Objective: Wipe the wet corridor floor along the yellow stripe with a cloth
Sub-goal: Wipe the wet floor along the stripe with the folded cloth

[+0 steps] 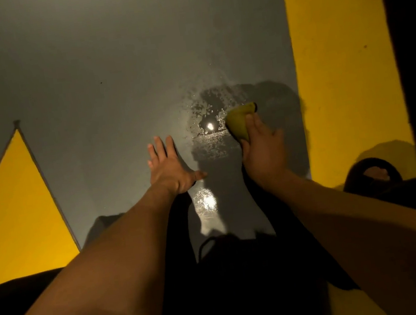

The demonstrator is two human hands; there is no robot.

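Note:
My right hand (262, 152) is shut on a bunched yellow-green cloth (239, 121), which presses on the grey floor at the right edge of a wet patch (210, 127). The patch glistens with droplets and a bright light reflection. A broad yellow stripe (338, 64) runs along the floor just right of the cloth. My left hand (169, 166) lies flat on the floor left of the wet patch, fingers spread, holding nothing. A second shiny wet spot (205, 201) sits between my forearms.
A yellow triangle marking (19, 210) is painted on the floor at the left. A dark vertical band (405, 49) borders the stripe on its right. A bare foot in a dark sandal (375, 174) rests on the stripe at lower right. Dark clothing fills the bottom.

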